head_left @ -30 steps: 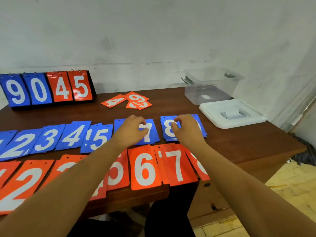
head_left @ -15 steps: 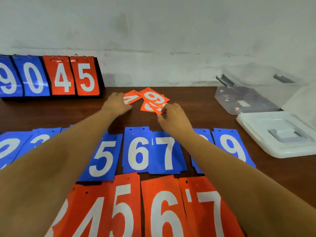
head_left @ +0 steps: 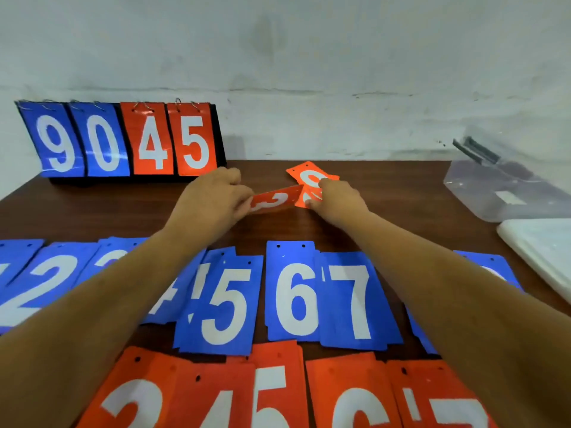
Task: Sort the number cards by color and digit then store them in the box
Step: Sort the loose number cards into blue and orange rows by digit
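Card handling just right of the black flip scoreboard [head_left: 123, 140].
Left hand [head_left: 213, 199] pinches an orange plastic "3" card [head_left: 275, 200]; right hand [head_left: 336, 200] touches the small orange card pile [head_left: 309, 176], its grip unclear.

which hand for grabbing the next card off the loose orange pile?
Right, likely. The right hand touches the loose orange pile, with its fingers on the top card. The left hand is occupied: it pinches the orange 3 card beside the pile.
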{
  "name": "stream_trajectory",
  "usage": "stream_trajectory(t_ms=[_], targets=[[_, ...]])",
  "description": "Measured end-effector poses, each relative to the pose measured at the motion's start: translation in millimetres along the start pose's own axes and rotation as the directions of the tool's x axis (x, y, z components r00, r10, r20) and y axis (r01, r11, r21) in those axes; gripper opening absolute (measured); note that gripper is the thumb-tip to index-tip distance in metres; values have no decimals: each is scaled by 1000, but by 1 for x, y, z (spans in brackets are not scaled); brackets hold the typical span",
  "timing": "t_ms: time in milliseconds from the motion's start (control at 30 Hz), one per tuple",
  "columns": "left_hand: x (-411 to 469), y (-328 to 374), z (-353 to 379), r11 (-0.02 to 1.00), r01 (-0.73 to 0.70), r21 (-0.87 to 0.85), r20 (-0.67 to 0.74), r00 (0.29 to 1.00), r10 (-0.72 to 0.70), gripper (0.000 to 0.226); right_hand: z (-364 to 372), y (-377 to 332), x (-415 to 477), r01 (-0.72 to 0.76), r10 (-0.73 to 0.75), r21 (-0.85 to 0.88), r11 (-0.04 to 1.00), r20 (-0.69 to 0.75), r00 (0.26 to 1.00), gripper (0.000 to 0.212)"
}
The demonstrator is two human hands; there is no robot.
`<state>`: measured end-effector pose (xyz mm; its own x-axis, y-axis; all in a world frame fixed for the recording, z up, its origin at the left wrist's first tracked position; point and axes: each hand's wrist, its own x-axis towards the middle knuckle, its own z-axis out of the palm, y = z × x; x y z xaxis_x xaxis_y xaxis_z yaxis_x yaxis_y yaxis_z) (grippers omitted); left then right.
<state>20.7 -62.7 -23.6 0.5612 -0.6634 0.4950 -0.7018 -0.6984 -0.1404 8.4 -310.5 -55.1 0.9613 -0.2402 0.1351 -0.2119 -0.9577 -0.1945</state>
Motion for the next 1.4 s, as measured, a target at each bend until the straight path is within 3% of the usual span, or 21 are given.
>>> stream_trajectory(t_ms=[100, 233, 300, 367, 433, 567, 667, 767, 900, 967, 1033, 1167, 1233, 1300, 1400], targets=[[-10, 8, -11, 985, 146, -94, 95, 986, -137, 26, 7, -4, -6, 80, -94, -180, 980, -73, 993, 22], [-16, 14, -24, 877, 348, -332, 158, 937, -312, 25, 0, -10, -19, 145, -174, -260, 955, -93, 980, 18], [-19, 19, -30, 654, 504, -564, 252, 859, -445, 26, -8, -9, -26, 85, -117, -185, 979, -168, 979, 21], [-23, 21, -36, 384, 567, -729, 312, 774, -550, 30, -19, -8, -32, 15, -35, -78, 997, -255, 966, 20], [-28, 21, -41, 310, 594, -742, 332, 728, -600, 27, -32, -10, -41, 6, -2, 8, 1000, -380, 925, 17], [-43, 23, -47, 144, 629, -764, 415, 649, -638, 6, -52, -23, -79, 137, -19, 186, 973, -528, 849, 14], [-55, 33, -59, -20, 614, -789, 475, 587, -656, 27, -57, -37, -121, 259, -98, 235, 937, -535, 839, 9], [-66, 49, -76, -188, 559, -808, 534, 556, -637, 43, -54, -44, -160, 348, -209, 157, 924, -556, 805, 9], [-81, 73, -99, -389, 494, -778, 623, 523, -582, 24, -48, -51, -211, 397, -324, 22, 918, -538, 778, 15], [-88, 84, -110, -512, 441, -737, 676, 469, -568, 21, -47, -55, -234, 412, -353, -11, 911, -538, 766, 26], [-97, 93, -115, -513, 434, -740, 672, 464, -577, 24, -48, -60, -252, 421, -367, -20, 907, -529, 765, 32], [-121, 104, -117, -178, 536, -825, 513, 579, -634, 27, -52, -64, -276, 415, -359, 53, 908, -409, 839, 27], [-129, 106, -122, -94, 536, -839, 460, 606, -648, 26, -60, -66, -283, 318, -237, 246, 916, -309, 921, 40], [-134, 109, -128, -45, 522, -852, 435, 657, -616, 24, -72, -67, -283, 161, -30, 430, 888, -295, 955, 55], [-142, 116, -134, -81, 493, -866, 462, 728, -506, 23, -92, -65, -277, -105, 166, 696, 711, -21, 986, 61]])
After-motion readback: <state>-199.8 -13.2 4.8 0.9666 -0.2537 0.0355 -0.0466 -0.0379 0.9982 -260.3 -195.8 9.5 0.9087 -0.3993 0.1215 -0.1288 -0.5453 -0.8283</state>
